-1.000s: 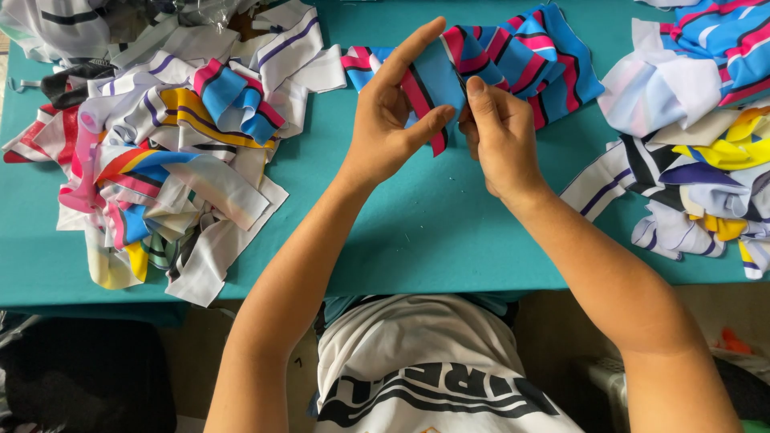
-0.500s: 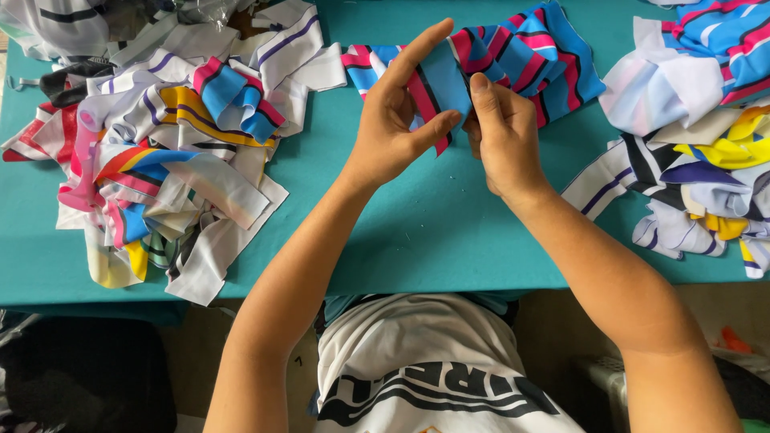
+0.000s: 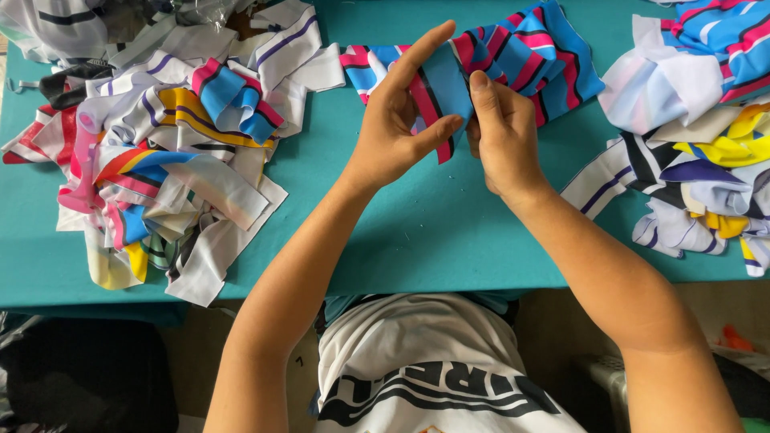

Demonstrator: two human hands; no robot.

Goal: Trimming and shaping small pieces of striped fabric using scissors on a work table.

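Note:
My left hand (image 3: 395, 120) and my right hand (image 3: 505, 136) together pinch a small blue fabric strip (image 3: 447, 87) with pink and black stripes, held just above the teal table (image 3: 433, 240). The left thumb and fingers grip its left edge, with the index finger stretched up. The right hand grips its right edge, thumb pointing up. Behind the hands lies a pile of similar blue, pink and black striped fabric pieces (image 3: 537, 48).
A large heap of mixed coloured fabric strips (image 3: 168, 144) covers the table's left side. Another heap of white, yellow and striped pieces (image 3: 698, 136) lies at the right. A black bag (image 3: 88, 377) sits on the floor at lower left, below the table's near edge.
The hands have turned the strip slightly and closed a little more tightly on it. Their position over the table is nearly the same.

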